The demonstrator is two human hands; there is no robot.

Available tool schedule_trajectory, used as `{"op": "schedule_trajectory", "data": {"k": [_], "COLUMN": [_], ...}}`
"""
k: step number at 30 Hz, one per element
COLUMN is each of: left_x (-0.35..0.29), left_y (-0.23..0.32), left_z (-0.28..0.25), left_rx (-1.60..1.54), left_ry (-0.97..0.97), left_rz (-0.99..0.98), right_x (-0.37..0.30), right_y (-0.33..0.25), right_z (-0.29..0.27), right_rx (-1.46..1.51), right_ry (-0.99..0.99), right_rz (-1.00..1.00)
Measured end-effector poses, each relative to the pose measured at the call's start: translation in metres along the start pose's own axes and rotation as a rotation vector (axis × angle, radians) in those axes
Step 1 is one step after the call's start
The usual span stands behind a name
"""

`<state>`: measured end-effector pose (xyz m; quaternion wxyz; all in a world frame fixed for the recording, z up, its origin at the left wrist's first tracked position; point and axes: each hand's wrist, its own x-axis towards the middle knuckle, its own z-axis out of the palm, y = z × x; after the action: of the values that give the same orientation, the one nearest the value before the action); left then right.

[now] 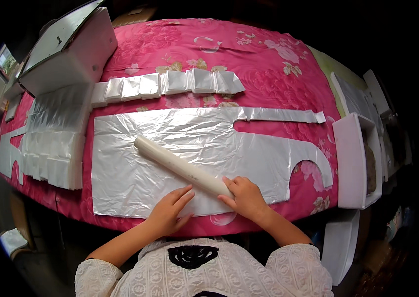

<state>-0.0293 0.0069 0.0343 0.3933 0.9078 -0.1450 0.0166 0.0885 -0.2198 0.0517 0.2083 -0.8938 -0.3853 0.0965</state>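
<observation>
A pale cylindrical tube lies slantwise across a flat white plastic apron, which is spread on the table with its neck and strap cut-outs toward the right. My right hand is closed round the near right end of the tube. Just left of that end, my left hand rests low over the apron's near edge, its fingers stretched and apart, holding nothing. Whether its fingertips touch the plastic I cannot tell.
Folded plastic packets lie in a row beyond the apron. More stacked plastic sits at the left, in front of a large white box. An open white foam box stands at the right edge of the pink floral tablecloth.
</observation>
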Motion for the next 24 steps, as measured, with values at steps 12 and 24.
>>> {"op": "schedule_trajectory", "data": {"k": [12, 24], "left_x": [0.051, 0.068], "left_y": [-0.002, 0.015], "left_z": [0.054, 0.069], "left_rx": [-0.015, 0.085], "left_ry": [0.241, 0.099], "left_rz": [-0.060, 0.048], "right_x": [-0.015, -0.107], "right_y": [0.059, 0.279], "right_z": [0.035, -0.055], "right_rx": [-0.095, -0.323], "right_ry": [0.135, 0.664], "right_rz": [-0.090, 0.622]}}
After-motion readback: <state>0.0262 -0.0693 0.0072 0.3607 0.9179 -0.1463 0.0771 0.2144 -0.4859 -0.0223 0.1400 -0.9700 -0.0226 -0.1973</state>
